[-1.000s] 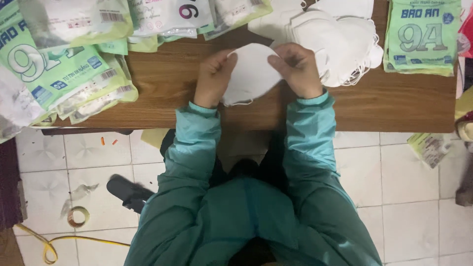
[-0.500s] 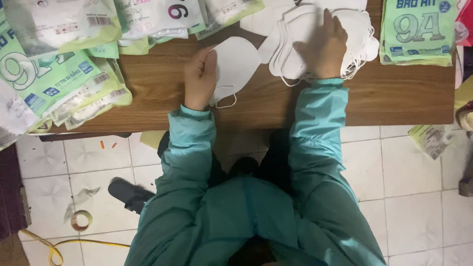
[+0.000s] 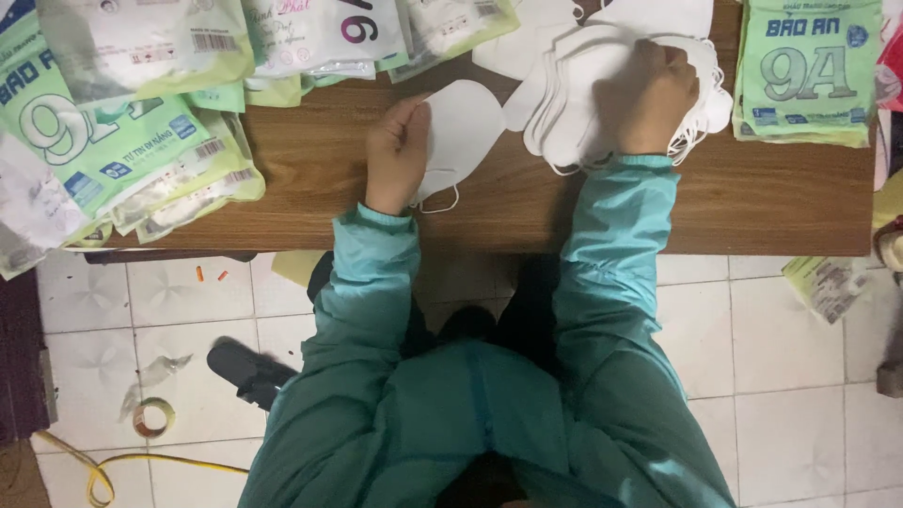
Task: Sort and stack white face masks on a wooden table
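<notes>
- We are looking down from above at a person in a teal jacket sitting at a brown wooden table.
- We are seeing the left hand lying on a single white face mask, fingers curled together over its left edge and pinning it flat on the table.
- We are seeing the right hand resting on top of a pile of white masks, just right of the single mask; we cannot tell whether its fingers are gripping one.
- We are noticing green and white packets spreading over the table's left side, and a neat green stack sitting at the far right.
- We are seeing a tape roll lying on the tiled floor.
</notes>
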